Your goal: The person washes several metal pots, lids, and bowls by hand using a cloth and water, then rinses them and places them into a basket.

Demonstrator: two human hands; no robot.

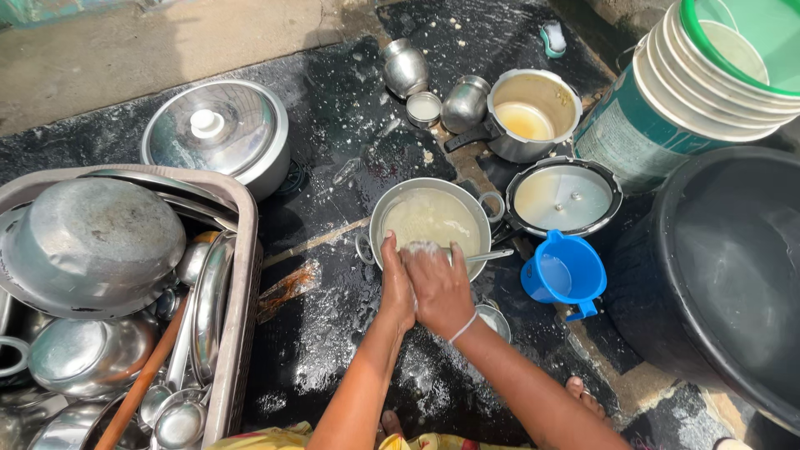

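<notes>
Both hands, the left (397,283) and the right (438,287), grip a soapy spoon (479,256) over the pot (431,218); a blue mug (563,273) stands just right.

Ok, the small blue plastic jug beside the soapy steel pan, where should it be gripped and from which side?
Probably by the handle of the small blue plastic jug: it sticks out at the near-right rim, towards the person. The jug stands upright with its mouth open, so come in from that near side, between the large black tub and the round steel pan.

blue mug (563,275), green-rim bucket (733,58)
</notes>
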